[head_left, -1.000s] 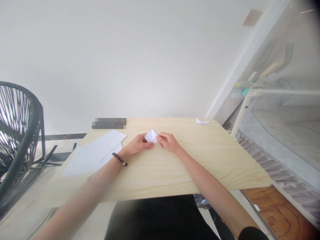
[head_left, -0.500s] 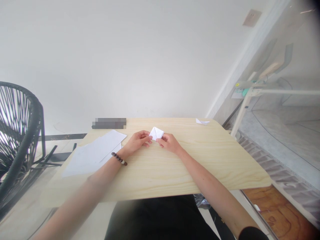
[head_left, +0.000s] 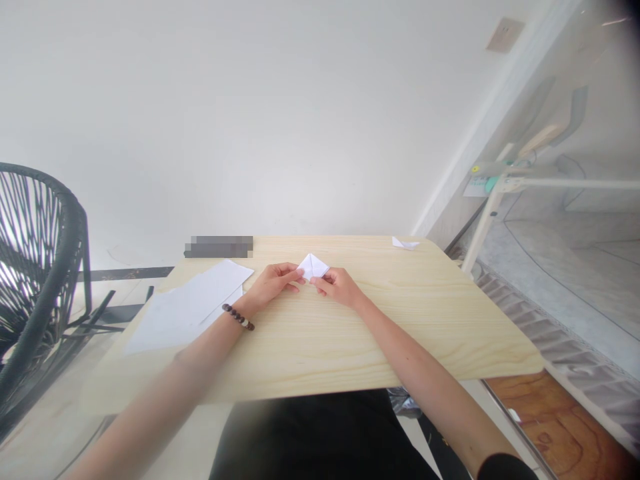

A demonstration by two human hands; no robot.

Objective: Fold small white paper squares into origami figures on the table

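Note:
A small piece of folded white paper [head_left: 313, 265], roughly diamond-shaped with a crease down its middle, is held above the wooden table [head_left: 320, 347]. My left hand [head_left: 274, 283] pinches its left corner between thumb and fingers; a dark beaded bracelet circles that wrist. On the other side, my right hand [head_left: 339, 287] grips the lower right edge, its thumb on the front near the bottom point. The fingers behind the paper are partly hidden.
White paper sheets [head_left: 185, 310] lie at the table's left. A small folded paper boat shape [head_left: 405, 244] rests at the back right. A pixelated dark object [head_left: 219, 247] sits at the back left. A woven chair [head_left: 75, 220] stands to the left, beside the wall.
The folded paper has turned slightly, and its right corner now points out more sharply. My right thumb has slid a little to the left along its lower edge.

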